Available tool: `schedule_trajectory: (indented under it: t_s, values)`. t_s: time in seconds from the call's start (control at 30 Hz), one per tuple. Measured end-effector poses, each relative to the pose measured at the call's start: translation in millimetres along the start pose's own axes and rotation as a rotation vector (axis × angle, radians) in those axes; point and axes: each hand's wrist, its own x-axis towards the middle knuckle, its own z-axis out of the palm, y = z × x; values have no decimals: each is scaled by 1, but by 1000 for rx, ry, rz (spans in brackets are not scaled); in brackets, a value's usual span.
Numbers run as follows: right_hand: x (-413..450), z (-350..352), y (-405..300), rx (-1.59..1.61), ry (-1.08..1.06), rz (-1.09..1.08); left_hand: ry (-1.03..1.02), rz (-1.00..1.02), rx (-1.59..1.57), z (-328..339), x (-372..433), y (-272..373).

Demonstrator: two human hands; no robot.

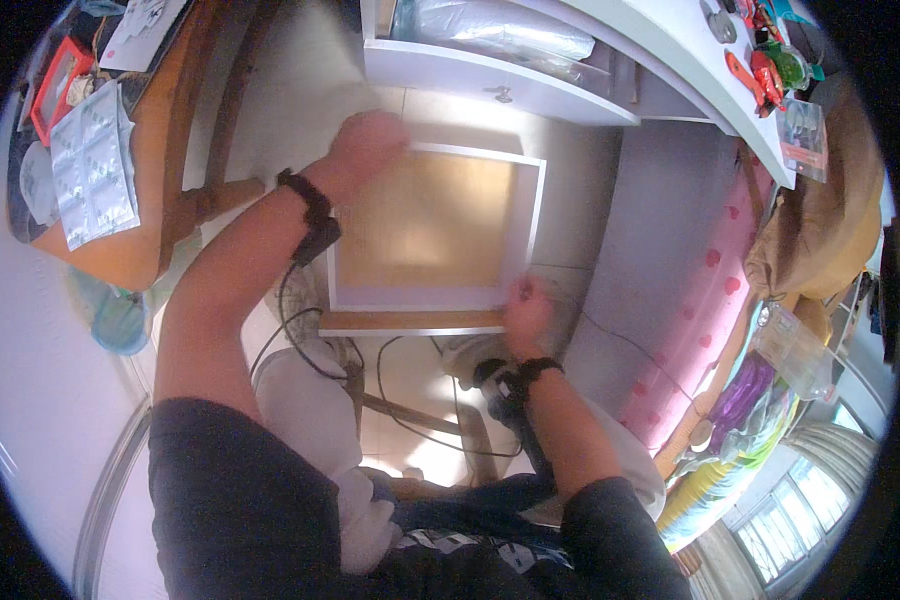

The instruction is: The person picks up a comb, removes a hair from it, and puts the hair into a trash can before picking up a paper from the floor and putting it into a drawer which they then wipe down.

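A shallow white-sided drawer (523,217) with a yellow-brown wooden bottom panel lies across the middle of the view, above my lap. At its far left corner, my left hand (369,142) is closed around the rim, with motion blur over the fingers. My right hand (529,311) grips the near right corner, also blurred, so its separate fingers are hard to make out. Dark straps with small devices sit on both wrists, and black cables hang from them below the drawer. The near edge of the drawer shows a brown strip along a white border.
Beyond the drawer stands a white cabinet with an open drawer (450,58) holding plastic-wrapped material. A wooden table (146,247) with silver packets (94,165) is at left. At right are a white desktop (720,67) with small items, pink heart-patterned fabric (709,300) and a clear plastic container (795,352).
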Motion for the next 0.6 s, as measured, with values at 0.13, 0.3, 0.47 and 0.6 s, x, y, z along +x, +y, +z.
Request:
schedule_trajectory:
  t_s: [0.13,0.3,0.47,0.6]
  values:
    - [0,1,-2,-30,-23,-12,-26,-130,-134,-16,-22,-14]
    - [1,-4,5,-49,17,-31,38,34,-53,-4,8,-9]
    - [-1,-7,-12,-107,-12,14,-18,49,-82,32,57,27]
    - [-2,-9,-9,-95,17,9,108,51,-80,40,91,91]
